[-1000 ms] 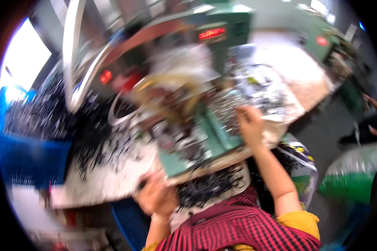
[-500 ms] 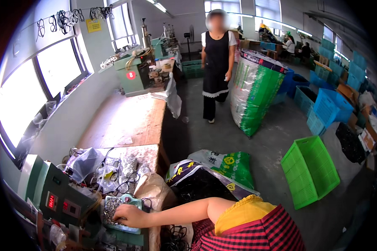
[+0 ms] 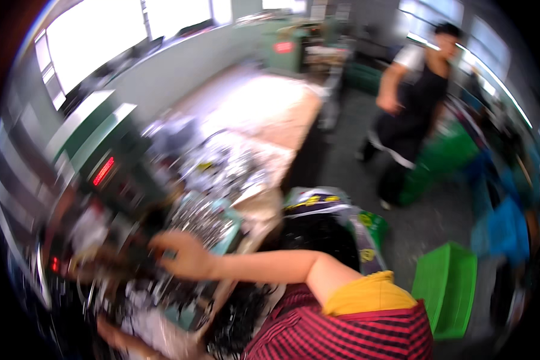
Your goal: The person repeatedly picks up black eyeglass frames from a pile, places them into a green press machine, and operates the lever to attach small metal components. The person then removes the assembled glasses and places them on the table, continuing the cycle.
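My right hand (image 3: pixel 185 255) reaches left from the yellow sleeve, its fingers bent together beside the green machine (image 3: pixel 111 159) with a red lit display. Anything pinched in it is too small and blurred to make out. Just beyond the hand lies a pale blue-green tray (image 3: pixel 228 237) heaped with small shiny metal parts (image 3: pixel 201 219). Low on the left, part of my left arm (image 3: pixel 123 340) shows among blurred things by the machine; its fingers cannot be made out. Dark eyeglass frames (image 3: pixel 237 327) are piled below my right forearm.
Clear plastic bags and wrapped eyeglass parts (image 3: pixel 228 165) cover the bench behind the tray. A sack with black contents (image 3: pixel 321 240) stands beside the bench. A green crate (image 3: pixel 447 291) rests on the floor at right. A person in a dark apron (image 3: pixel 417 102) bends beside a large green sack (image 3: pixel 444 159).
My right hand has left the metal parts in the tray and moved to the machine. The view has swung left and tilted. The other person has moved to the big sack and bent over.
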`<state>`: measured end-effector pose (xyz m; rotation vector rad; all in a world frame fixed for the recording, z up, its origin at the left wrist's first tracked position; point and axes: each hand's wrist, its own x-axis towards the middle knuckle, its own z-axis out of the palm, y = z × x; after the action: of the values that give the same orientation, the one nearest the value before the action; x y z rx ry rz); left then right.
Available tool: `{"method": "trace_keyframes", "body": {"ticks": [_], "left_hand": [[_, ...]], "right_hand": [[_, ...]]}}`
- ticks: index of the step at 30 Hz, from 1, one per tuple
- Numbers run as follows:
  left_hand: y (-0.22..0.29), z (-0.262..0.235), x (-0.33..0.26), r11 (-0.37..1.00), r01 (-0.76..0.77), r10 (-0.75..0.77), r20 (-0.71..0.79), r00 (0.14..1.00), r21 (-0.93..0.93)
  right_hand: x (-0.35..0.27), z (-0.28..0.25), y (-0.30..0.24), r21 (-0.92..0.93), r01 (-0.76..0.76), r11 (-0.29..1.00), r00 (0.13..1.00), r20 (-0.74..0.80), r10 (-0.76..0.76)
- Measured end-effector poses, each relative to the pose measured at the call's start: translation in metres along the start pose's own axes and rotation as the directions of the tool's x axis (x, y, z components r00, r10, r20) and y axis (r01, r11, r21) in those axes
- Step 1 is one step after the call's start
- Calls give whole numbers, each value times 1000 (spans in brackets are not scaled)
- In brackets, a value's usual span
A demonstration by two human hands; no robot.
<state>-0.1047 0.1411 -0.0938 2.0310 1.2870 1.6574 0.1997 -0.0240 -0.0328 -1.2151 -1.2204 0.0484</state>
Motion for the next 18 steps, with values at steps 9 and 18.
{"method": "trace_keyframes", "body": {"ticks": [9, 18], "left_hand": [[91, -17, -53, 425, 282, -352, 130, 927, -860], [194, -12, 12, 684, -84, 69, -51, 996, -724]], "right_hand": [[-5, 8, -29, 153, -323, 934, 944, 127, 306], [-2, 14, -55, 488, -511, 708, 859, 271, 434]]}}
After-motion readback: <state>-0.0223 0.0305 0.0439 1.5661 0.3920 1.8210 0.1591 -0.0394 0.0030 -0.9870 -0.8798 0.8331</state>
